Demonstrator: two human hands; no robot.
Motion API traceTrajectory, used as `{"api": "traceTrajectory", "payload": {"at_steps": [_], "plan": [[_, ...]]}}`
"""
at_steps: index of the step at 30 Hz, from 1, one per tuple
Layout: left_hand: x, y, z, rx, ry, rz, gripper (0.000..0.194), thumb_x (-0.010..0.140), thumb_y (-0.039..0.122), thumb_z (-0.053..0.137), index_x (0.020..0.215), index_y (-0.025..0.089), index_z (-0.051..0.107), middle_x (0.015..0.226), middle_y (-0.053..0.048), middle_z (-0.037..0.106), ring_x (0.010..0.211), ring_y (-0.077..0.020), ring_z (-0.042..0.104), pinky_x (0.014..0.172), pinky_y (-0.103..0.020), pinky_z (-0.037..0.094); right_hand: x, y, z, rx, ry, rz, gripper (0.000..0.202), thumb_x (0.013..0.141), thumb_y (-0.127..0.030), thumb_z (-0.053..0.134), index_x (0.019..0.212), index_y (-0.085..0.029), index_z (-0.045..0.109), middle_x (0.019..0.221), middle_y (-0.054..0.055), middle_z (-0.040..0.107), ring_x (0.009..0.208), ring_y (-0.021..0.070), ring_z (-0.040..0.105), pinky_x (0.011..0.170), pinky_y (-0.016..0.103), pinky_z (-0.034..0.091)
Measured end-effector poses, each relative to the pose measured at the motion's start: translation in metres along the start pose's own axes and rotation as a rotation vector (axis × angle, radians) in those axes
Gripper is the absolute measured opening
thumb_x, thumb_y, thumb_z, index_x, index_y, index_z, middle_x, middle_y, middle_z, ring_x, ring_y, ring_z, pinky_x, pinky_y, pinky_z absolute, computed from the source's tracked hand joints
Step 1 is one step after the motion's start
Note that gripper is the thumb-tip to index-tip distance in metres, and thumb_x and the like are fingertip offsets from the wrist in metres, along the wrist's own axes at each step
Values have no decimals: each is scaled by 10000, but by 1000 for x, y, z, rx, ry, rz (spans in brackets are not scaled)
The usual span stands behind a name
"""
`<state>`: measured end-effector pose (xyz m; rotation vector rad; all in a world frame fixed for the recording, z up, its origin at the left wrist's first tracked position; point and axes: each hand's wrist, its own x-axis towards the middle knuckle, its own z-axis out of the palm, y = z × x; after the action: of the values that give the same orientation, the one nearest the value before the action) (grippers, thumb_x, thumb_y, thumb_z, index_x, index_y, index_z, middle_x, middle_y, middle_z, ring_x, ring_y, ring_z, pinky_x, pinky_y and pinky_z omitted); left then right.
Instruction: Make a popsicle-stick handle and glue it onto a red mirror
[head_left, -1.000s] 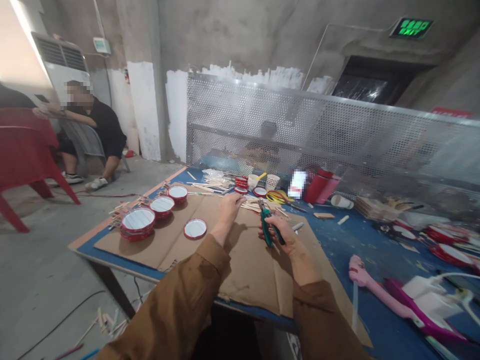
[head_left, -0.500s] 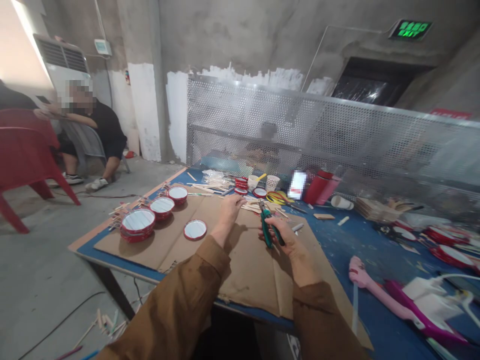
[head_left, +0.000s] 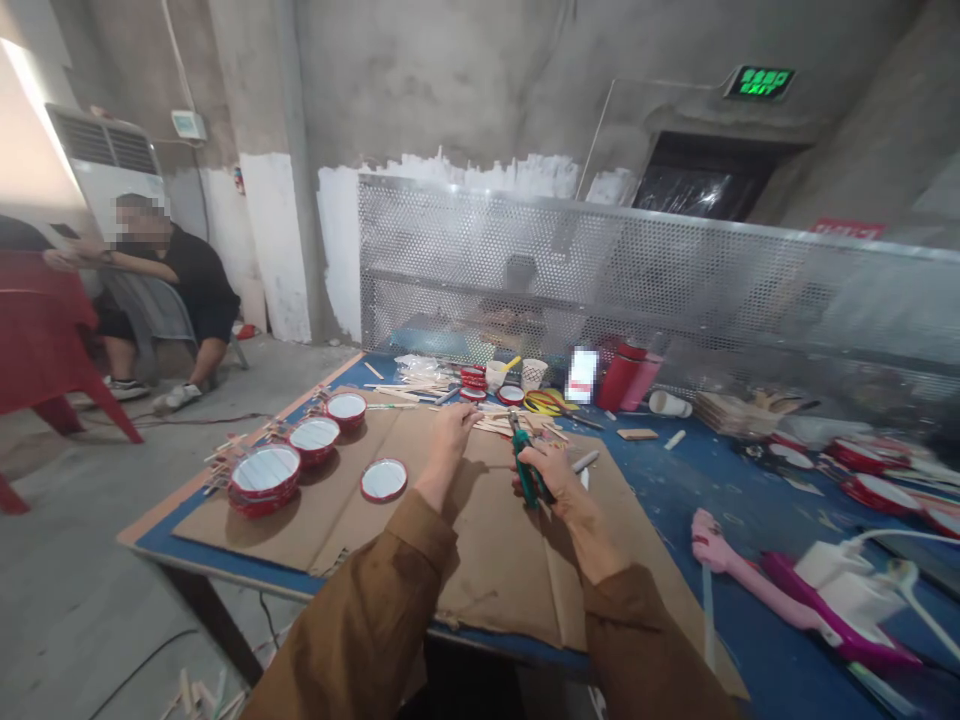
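Note:
My right hand [head_left: 551, 472] is wrapped round green-handled pliers [head_left: 521, 452], their metal jaws pointing up and away. To their left, over the cardboard sheet [head_left: 495, 570], the fingers of my left hand [head_left: 448, 445] are pinched together; what they hold is too small to make out. Behind both hands lies a pile of thin wooden sticks [head_left: 499, 424]. A loose red-rimmed white disc [head_left: 384, 480] lies flat left of my left hand. Farther left, three red drum-like rounds with white tops, the nearest one [head_left: 264, 478] largest, stand in a row with sticks along their outer side.
At the back are paper cups [head_left: 533, 374], yellow-handled scissors [head_left: 551, 402], a lit phone [head_left: 582, 375] and a red bottle [head_left: 621, 376]. A pink glue gun [head_left: 750, 575] and white plugs [head_left: 847, 580] occupy the right. A perforated metal screen [head_left: 450, 260] borders the table's far side.
The camera view has shifted slightly, so the scene sits a little lower and farther left. Both hands remain over the cardboard, with the pliers still in my right hand.

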<state>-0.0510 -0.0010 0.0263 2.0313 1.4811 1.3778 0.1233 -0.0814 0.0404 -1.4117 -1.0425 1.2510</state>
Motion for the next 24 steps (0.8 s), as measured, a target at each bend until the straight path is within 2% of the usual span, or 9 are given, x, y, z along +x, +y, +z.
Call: {"api": "traceTrajectory", "payload": {"at_steps": [9, 12, 15, 24], "plan": [[-2, -4, 1, -63, -49, -76, 141, 902, 218, 609, 834, 180, 726, 865, -51, 739, 801, -157, 620, 749, -259, 432, -1, 0, 5, -2, 28, -4, 82, 669, -230, 641, 659, -220, 561, 556, -2, 638, 434, 151, 594, 392, 257, 489], [-2, -3, 2, -103, -59, -73, 97, 886, 210, 626, 877, 186, 719, 879, -47, 734, 803, -160, 628, 748, -259, 441, 0, 0, 1, 56, -28, 45, 60, 684, -228, 628, 686, -209, 572, 577, 17, 657, 453, 156, 612, 419, 264, 518], [-3, 0, 2, -50, -41, -37, 95, 893, 225, 629, 843, 189, 703, 865, -43, 722, 812, -163, 613, 751, -259, 429, 0, 2, -4, 131, -100, 78, 91, 701, -241, 631, 766, -189, 596, 636, 28, 683, 497, 152, 638, 471, 271, 555], [-4, 8, -5, 100, -21, -50, 188, 940, 272, 605, 795, 182, 683, 861, -54, 704, 812, -163, 575, 725, -254, 373, 4, 4, -11, 235, -170, 110, 158, 763, -284, 659, 863, -168, 622, 684, 43, 703, 539, 162, 668, 540, 295, 592]]}}
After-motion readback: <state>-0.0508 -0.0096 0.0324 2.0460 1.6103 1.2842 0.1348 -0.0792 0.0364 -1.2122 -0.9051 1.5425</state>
